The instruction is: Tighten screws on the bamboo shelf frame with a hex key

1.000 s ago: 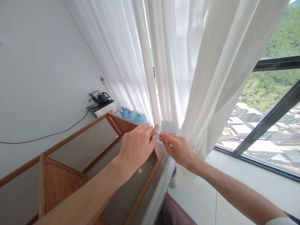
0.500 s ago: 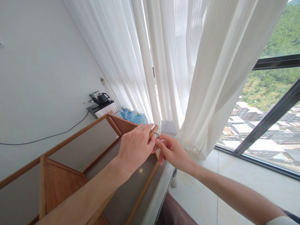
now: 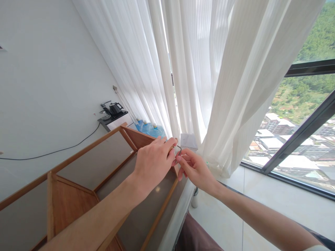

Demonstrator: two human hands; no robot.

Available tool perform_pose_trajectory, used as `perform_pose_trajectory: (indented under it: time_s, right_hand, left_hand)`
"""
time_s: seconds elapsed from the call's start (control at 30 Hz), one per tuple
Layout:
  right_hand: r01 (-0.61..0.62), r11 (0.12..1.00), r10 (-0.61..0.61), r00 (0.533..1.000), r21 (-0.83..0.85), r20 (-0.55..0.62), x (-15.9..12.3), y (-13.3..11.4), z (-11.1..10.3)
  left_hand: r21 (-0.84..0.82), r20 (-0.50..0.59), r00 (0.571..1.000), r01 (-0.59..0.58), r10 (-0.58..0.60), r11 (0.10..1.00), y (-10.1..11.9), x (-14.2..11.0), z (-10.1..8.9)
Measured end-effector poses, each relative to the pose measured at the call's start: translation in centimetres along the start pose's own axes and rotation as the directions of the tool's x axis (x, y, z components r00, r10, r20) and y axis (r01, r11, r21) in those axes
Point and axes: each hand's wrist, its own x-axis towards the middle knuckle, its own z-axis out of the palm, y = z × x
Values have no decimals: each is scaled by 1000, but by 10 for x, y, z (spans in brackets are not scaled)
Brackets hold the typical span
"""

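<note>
A brown wooden frame (image 3: 86, 148) with reddish-brown panels lies at the lower left and reaches to the middle. My left hand (image 3: 153, 162) is closed round the frame's near right corner, hiding most of the wood there. From the right, my right hand (image 3: 195, 168) pinches a thin bent metal hex key (image 3: 179, 149) between thumb and fingers. The key's short arm points toward the wood under my left fingers; whether its tip sits in a screw is hidden. Both hands are close together, nearly touching.
Behind the frame stand blue water bottles (image 3: 150, 129) and a black kettle (image 3: 115, 108) on a small cabinet. White curtains (image 3: 188, 69) hang ahead. A large window (image 3: 295, 139) is at the right, above pale floor tiles (image 3: 261, 205). A black cable (image 3: 65, 150) runs along the wall.
The hex key's bend has swung slightly up and to the right with my right fingers. My left fingers now cover more of the wood's end. The camera view has shifted a little.
</note>
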Motion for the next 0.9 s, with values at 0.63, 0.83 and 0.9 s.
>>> perform_pose_trajectory:
  time_s: [0.63,0.83,0.9]
  right_hand:
    - [224,842,-267,964,-490,-18,12,29,-28]
    - [226,833,-258,966,-505,5,12,28,-28]
    - [223,831,-251,968,-510,13,12,27,-28]
  left_hand:
    - [43,-72,997,35,-32,998,-1,-1,9]
    - [45,-82,996,28,-24,999,-2,-1,10]
    - [46,-87,996,24,-19,999,-2,-1,10]
